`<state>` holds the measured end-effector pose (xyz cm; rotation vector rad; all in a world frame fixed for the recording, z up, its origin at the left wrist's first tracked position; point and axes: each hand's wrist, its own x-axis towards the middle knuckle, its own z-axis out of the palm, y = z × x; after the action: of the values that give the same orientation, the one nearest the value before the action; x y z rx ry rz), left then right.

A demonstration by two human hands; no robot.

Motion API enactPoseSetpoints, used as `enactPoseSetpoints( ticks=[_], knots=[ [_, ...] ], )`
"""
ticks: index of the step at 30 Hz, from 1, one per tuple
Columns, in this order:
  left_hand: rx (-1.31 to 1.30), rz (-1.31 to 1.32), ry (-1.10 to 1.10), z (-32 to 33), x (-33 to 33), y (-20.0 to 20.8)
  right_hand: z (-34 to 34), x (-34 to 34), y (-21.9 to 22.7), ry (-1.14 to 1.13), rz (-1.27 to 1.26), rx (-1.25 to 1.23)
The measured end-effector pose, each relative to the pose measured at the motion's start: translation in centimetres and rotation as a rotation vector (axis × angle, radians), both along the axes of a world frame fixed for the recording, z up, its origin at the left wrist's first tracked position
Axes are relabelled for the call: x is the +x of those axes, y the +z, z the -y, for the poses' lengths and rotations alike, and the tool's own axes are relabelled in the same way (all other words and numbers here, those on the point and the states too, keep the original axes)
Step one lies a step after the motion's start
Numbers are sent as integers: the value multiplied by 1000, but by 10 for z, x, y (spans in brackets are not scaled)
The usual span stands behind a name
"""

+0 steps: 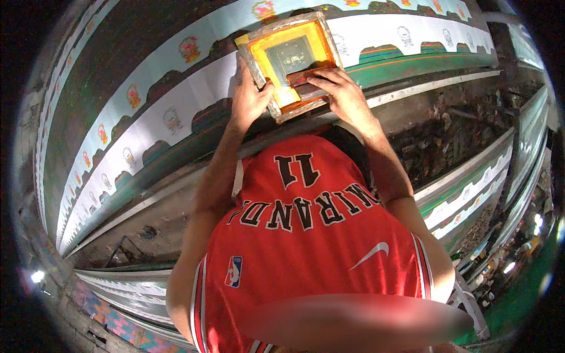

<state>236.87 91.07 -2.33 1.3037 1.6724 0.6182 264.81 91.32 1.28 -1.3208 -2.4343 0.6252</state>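
A small wooden screen-printing frame (252, 63) lies tilted on the long table in front of me, its inner border smeared yellow and orange round a dark mesh window (292, 57). My left hand (250, 101) grips the frame's near left side, thumb on the inner edge, fingers along the outside. Inside the frame, at its near right part, my right hand (343, 97) is closed over an orange-stained squeegee (307, 89). A white fabric strip (376, 36) with wavy cut edges runs under the frame, bearing dark outline motifs (172, 119). The print beneath the frame is hidden.
A second pale strip with coloured motifs (189, 49) lies farther back on the green table (406, 59). The table's near rail (435, 85) passes close to my body. More tables with strips (471, 191) stand behind me at right and lower left (129, 288).
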Motion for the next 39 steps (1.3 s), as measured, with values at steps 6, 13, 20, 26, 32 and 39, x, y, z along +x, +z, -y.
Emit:
enactPoseSetpoints(
  ticks=[6,13,20,26,32,39],
  knots=[
    [205,-218,-106,-33,77,-32,-30,85,-17,-16,-8,23],
    [116,-138,-68,-43,99,-53,-41,116,-13,-13,15,21],
    [196,-143,-140,-47,95,-55,-52,103,-3,-33,134,-52],
    [112,-104,-109,-45,101,-50,-50,92,-3,-8,159,14],
    [104,-209,-100,-46,104,-56,-80,114,1,179,167,-228],
    [5,-85,-96,-49,106,-61,-180,91,-39,171,99,-90]
  ],
)
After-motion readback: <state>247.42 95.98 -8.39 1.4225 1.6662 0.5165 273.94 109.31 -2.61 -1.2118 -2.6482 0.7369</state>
